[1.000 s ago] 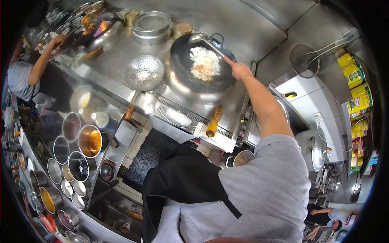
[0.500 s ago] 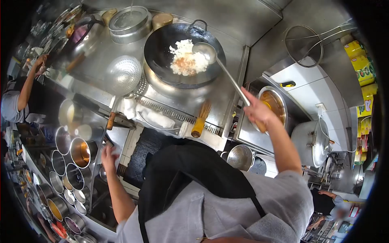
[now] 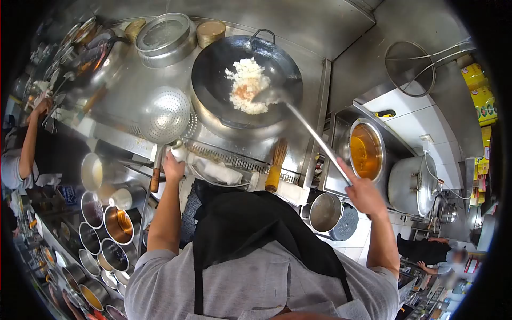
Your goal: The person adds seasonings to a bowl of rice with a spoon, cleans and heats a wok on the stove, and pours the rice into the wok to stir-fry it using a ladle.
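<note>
My right hand (image 3: pixel 366 196) is closed round the long handle of a ladle (image 3: pixel 320 140). The ladle's bowl is down in the black wok (image 3: pixel 210 74), against a heap of white rice (image 3: pixel 249 72) with a reddish-brown patch on it. At the stove's front edge my left hand (image 3: pixel 174 166) has its fingers closed on a white cloth (image 3: pixel 179 153). Just left of that hand lies a perforated skimmer (image 3: pixel 165 114), its wooden handle pointing toward me. A bamboo brush (image 3: pixel 276 168) lies on the front ledge below the wok.
A pan of amber oil (image 3: pixel 367 150) stands right of the stove, with a lidded pot (image 3: pixel 413 184) beyond it. Several metal seasoning pots (image 3: pixel 118 224) crowd the lower left. A wire strainer (image 3: pixel 409 69) hangs upper right. Another person's arm (image 3: pixel 29 138) shows at far left.
My left hand has gone up from beside the stove and taken hold of the white cloth. My right hand has come lower with the ladle, whose bowl sits lower in the wok.
</note>
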`<state>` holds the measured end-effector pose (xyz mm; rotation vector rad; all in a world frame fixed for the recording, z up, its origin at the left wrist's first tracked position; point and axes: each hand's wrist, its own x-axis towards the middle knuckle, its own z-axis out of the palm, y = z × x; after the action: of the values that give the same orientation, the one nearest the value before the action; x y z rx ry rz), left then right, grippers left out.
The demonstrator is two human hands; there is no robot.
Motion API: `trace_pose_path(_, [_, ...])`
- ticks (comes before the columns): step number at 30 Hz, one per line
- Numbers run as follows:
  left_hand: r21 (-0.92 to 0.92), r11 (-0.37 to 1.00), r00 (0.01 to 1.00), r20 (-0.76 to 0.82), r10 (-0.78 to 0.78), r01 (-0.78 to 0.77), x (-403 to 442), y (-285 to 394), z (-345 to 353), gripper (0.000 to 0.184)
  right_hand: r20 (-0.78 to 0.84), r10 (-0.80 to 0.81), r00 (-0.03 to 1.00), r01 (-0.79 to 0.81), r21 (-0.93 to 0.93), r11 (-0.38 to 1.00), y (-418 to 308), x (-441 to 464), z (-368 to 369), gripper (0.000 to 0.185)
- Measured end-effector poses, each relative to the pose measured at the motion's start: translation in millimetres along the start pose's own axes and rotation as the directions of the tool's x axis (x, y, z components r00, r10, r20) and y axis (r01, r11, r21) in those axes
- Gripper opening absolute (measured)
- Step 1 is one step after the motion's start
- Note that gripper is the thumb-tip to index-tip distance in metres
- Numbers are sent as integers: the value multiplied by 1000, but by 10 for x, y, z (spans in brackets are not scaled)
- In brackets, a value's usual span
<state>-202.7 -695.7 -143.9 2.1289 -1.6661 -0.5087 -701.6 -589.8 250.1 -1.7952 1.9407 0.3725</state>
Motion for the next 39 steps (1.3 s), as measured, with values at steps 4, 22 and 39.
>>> trace_pose_path(4, [-36,999,999,-12,36,-37,13,-76,10,66,2,93,996,-93,-80,992,-279,624,816,80])
trace_pose_path(22, [-867,198,882,471,27,457,913,745,-2187,41,-4,189,982,-187,143,972,-1322,1460,1099,86])
trace_pose_path(39, [-832,193,853,513,-91,521,-43,731,-1653,32,-301,176,937,-45,398,916,-1576,1357,340,76])
